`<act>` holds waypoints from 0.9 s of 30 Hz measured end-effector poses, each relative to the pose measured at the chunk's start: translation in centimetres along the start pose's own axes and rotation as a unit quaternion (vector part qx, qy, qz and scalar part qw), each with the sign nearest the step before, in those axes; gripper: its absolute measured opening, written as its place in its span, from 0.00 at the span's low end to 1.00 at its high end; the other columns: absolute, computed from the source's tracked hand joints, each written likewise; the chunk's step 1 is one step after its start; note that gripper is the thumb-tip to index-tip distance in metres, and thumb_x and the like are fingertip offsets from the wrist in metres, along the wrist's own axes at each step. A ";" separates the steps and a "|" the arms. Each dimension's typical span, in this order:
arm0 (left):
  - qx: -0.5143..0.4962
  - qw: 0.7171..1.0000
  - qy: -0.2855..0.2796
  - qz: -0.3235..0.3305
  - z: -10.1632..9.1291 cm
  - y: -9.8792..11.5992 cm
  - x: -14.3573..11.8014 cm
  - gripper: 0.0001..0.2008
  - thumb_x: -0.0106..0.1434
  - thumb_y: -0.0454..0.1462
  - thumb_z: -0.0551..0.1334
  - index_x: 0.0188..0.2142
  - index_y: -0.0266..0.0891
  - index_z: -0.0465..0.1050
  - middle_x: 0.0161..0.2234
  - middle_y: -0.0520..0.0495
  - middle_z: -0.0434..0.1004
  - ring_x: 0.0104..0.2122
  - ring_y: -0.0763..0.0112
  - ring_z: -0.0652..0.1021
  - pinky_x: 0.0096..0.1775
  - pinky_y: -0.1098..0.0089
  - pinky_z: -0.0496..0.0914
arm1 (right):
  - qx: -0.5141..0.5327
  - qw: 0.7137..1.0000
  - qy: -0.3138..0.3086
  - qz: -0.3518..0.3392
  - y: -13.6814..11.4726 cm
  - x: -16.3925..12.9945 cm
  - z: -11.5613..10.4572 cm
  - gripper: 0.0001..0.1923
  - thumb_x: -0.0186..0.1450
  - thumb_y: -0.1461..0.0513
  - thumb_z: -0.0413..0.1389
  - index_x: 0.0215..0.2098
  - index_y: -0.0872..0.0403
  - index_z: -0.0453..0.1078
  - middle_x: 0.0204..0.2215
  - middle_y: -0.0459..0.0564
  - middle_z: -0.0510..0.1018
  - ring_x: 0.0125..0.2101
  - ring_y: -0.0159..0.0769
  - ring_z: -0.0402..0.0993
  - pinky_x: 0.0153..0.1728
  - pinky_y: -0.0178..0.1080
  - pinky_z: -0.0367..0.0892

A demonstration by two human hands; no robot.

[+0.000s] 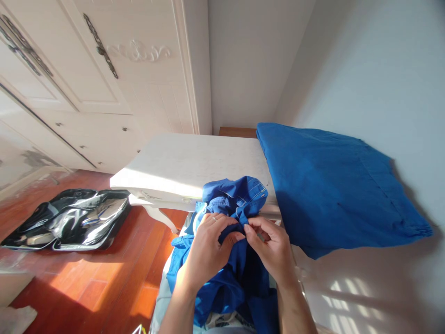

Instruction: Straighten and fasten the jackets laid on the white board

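Observation:
A crumpled blue garment (222,290) with pale stitching and a button near its top edge lies over the lap and against the front of a white table. My left hand (212,243), with a ring on one finger, pinches a fold of this cloth between thumb and fingers. Just to its right, my right hand (267,243) grips the same fold, its thumb and fingertips pressed together. The two hands nearly meet. What lies exactly between the fingertips is partly hidden. A second blue garment (333,190), spread flat, is at the right of the table.
The white table (198,157) with a curved leg stands ahead. An open black suitcase (86,222) with packed things lies on the reddish wooden floor (139,283) to the left. Behind are a white wardrobe (149,93) and a pale wall (382,69) on the right.

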State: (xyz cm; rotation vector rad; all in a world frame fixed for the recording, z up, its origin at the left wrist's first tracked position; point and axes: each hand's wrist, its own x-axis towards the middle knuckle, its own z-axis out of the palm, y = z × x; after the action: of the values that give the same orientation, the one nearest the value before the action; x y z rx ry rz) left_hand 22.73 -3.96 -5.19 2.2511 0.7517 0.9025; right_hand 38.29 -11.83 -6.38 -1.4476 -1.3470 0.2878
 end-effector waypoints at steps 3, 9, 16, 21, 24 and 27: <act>-0.027 1.000 0.008 -0.007 0.1 -0.4 0.0 0.05 0.71 0.37 0.61 0.41 0.41 0.76 0.35 0.48 0.80 0.37 0.64 0.78 0.41 0.63 0.70 | 0.006 1.000 -0.003 0.000 0.1 0.0 0.1 0.08 0.71 0.61 0.58 0.34 0.55 0.75 0.26 0.44 0.76 0.24 0.25 0.71 0.26 0.26 0.66; -0.053 0.998 0.032 -0.017 0.4 -0.8 0.1 0.07 0.69 0.32 0.60 0.42 0.42 0.77 0.37 0.47 0.81 0.39 0.65 0.78 0.43 0.64 0.71 | -0.006 1.000 0.022 -0.013 -0.4 0.2 0.5 0.06 0.70 0.61 0.59 0.36 0.54 0.77 0.28 0.45 0.78 0.27 0.27 0.74 0.31 0.27 0.70; -0.157 0.986 -0.005 -0.047 -0.5 0.2 -0.2 0.11 0.69 0.31 0.57 0.37 0.43 0.79 0.35 0.47 0.81 0.39 0.65 0.78 0.44 0.64 0.72 | 0.071 0.989 0.075 0.107 0.5 0.0 0.9 0.14 0.68 0.54 0.59 0.33 0.56 0.76 0.22 0.46 0.76 0.21 0.29 0.72 0.24 0.29 0.68; -0.241 0.958 0.144 -0.060 -1.8 -0.6 -0.5 0.06 0.69 0.33 0.62 0.37 0.42 0.79 0.35 0.49 0.80 0.38 0.69 0.79 0.42 0.69 0.73 | 0.185 0.933 0.206 0.232 1.6 0.2 0.1 0.21 0.62 0.47 0.65 0.36 0.58 0.73 0.19 0.45 0.72 0.19 0.29 0.69 0.21 0.30 0.67; -0.270 0.909 0.308 -0.079 -2.5 -1.5 -0.7 0.02 0.67 0.35 0.65 0.36 0.41 0.78 0.35 0.49 0.80 0.39 0.70 0.79 0.45 0.70 0.73 | 0.251 0.900 0.240 0.263 2.2 0.6 -0.8 0.26 0.59 0.43 0.67 0.36 0.57 0.72 0.22 0.47 0.75 0.20 0.32 0.71 0.20 0.32 0.69; -0.291 0.884 0.351 -0.103 -2.7 -1.6 -0.7 0.02 0.65 0.36 0.67 0.35 0.40 0.76 0.34 0.50 0.79 0.38 0.71 0.78 0.45 0.72 0.72 | 0.258 0.926 0.089 0.260 2.4 0.5 -1.1 0.29 0.58 0.39 0.64 0.30 0.58 0.74 0.23 0.52 0.77 0.22 0.35 0.75 0.22 0.34 0.72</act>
State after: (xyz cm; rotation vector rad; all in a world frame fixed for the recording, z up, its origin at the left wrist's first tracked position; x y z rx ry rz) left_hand 19.86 -2.54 -5.00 1.2733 0.8491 1.6079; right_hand 40.63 -11.42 -7.59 -1.3105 -0.6451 0.7760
